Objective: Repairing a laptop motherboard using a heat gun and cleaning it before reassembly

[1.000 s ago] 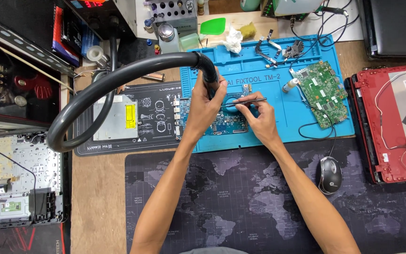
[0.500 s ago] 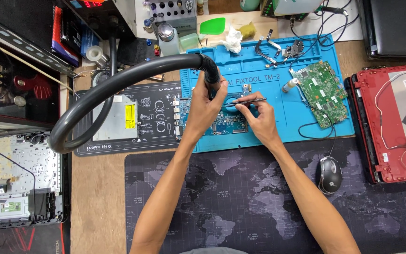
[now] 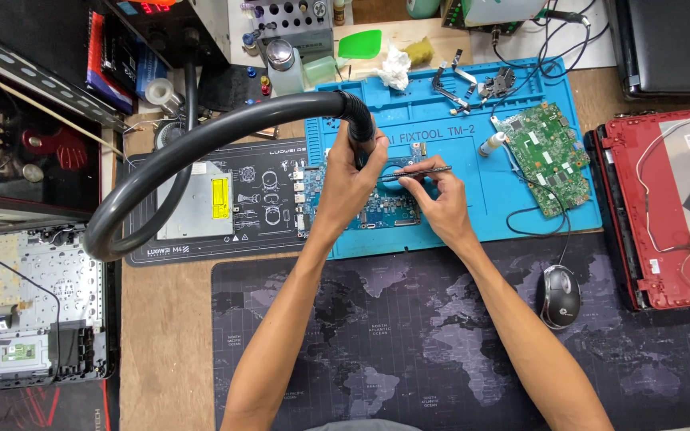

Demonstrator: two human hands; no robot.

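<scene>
Covering the blue board (image 3: 377,209), left hand (image 3: 350,185) grips the hose (image 3: 201,136) — right hand (image 3: 438,199) pinches tweezers (image 3: 421,170).

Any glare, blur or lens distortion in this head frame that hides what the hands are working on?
Head view: even overhead light, soft shadows, no motion blur. The left hand on the hose and the right hand with tweezers are sharp. The blue board is mostly covered by the hands, not by glare. Slight wide-angle bending at the edges.
</scene>
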